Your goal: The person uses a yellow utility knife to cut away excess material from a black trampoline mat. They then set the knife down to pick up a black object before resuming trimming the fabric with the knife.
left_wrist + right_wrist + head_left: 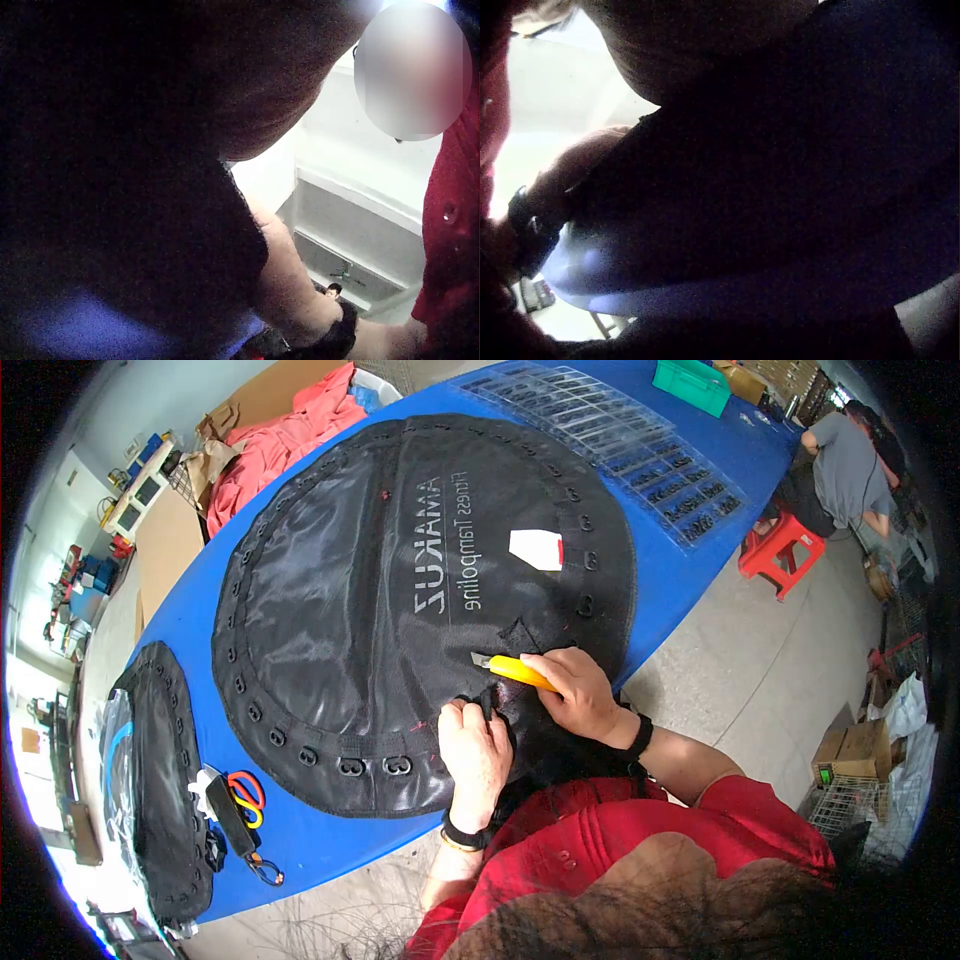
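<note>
Well to the left of where the left hand [475, 755] grips, a pair of red- and yellow-handled scissors [245, 795] lies on the blue table top [690, 570], just off the near rim of the big round black fabric trampoline mat [330, 590] printed with white lettering. At that rim the left hand curls its fingers around a short black strap [487, 705] of the mat and pinches it. Just right of this pinch, the right hand [580, 690] is wrapped around a yellow plastic utility knife [515, 671], whose blade end points left over the mat, close above the pinched strap.
</note>
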The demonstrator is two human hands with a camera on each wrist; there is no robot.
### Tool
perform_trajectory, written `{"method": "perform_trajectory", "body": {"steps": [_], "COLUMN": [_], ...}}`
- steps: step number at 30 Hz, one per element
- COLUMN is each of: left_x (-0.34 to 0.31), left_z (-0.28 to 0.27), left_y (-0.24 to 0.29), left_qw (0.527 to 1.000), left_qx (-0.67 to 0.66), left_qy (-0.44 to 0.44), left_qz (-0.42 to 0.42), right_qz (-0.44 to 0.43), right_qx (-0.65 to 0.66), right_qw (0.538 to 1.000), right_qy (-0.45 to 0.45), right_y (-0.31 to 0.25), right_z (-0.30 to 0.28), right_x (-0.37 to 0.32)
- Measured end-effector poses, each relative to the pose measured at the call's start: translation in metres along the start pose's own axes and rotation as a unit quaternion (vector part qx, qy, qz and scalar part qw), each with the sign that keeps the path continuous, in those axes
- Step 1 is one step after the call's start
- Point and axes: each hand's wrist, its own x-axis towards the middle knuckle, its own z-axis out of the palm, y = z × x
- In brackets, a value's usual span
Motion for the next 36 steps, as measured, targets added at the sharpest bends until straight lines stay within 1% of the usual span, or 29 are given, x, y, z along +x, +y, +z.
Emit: {"method": "perform_trajectory", "body": {"steps": [6, 16, 23, 27, 30, 36], "left_x": [0.000, -0.005, -0.007, -0.007, -0.006, -0.003], "left_z": [0.000, 0.001, -0.006, -0.006, -0.006, -0.008], "left_y": [-0.002, -0.009, -0.005, -0.005, -0.005, -0.001], "left_qw": [1.000, 1.000, 1.000, 1.000, 0.999, 0.998], "left_qx": [-0.006, -0.012, -0.018, -0.020, -0.031, -0.037], "left_qy": [0.007, 0.008, -0.007, 0.001, 0.009, 0.022], "left_qz": [0.019, 0.025, -0.010, -0.014, -0.016, -0.040], "right_qz": [-0.001, -0.001, -0.010, -0.017, -0.005, -0.005], "right_qx": [0.003, 0.009, 0.034, 0.039, 0.048, 0.068], "right_qw": [1.000, 1.000, 0.999, 0.998, 0.998, 0.996], "right_qy": [-0.001, -0.012, -0.035, -0.038, -0.049, -0.052], "right_y": [-0.002, -0.004, -0.007, -0.007, -0.008, -0.008], "right_z": [-0.002, -0.002, -0.004, -0.003, -0.004, -0.004], "right_x": [0.002, 0.000, -0.001, 0.002, 0.004, 0.008]}}
